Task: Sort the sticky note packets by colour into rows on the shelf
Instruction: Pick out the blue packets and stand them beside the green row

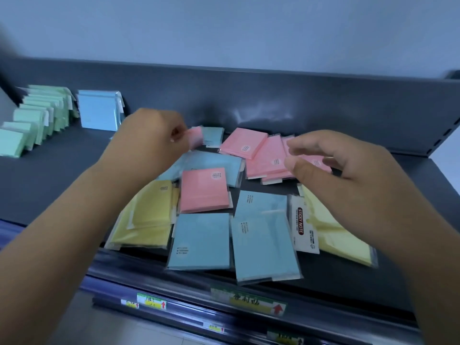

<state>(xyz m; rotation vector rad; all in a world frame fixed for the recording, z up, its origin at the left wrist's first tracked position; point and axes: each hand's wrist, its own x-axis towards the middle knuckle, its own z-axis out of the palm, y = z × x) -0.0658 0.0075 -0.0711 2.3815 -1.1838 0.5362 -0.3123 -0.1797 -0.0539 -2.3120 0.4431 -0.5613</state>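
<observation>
So, sticky note sorting on the dark shelf

Okay, we're using the lone pink packet (204, 190) in the middle of the loose pile as our marker. Up and left of it, our left hand (149, 140) has its fingers curled and pinches the edge of a small pink packet (195, 138). It's blurry there, so that's all we can say about the grip. Right of the marker and a bit further back, our right hand (348, 175) hovers with loose, spread fingers over a cluster of pink packets (245, 143), holding nothing. Just in front of the marker, two blue packets (200, 241) lie side by side. Touching its left edge are overlapping yellow packets (149, 215). More yellow ones (336, 230) sit well to its right, next to a white STICKY NOTE label (302, 222). Way off to the marker's left, at the back of the shelf (49, 175), a tidy green row (37, 120) stands upright with standing blue packets (98, 110) just beside it.
</observation>
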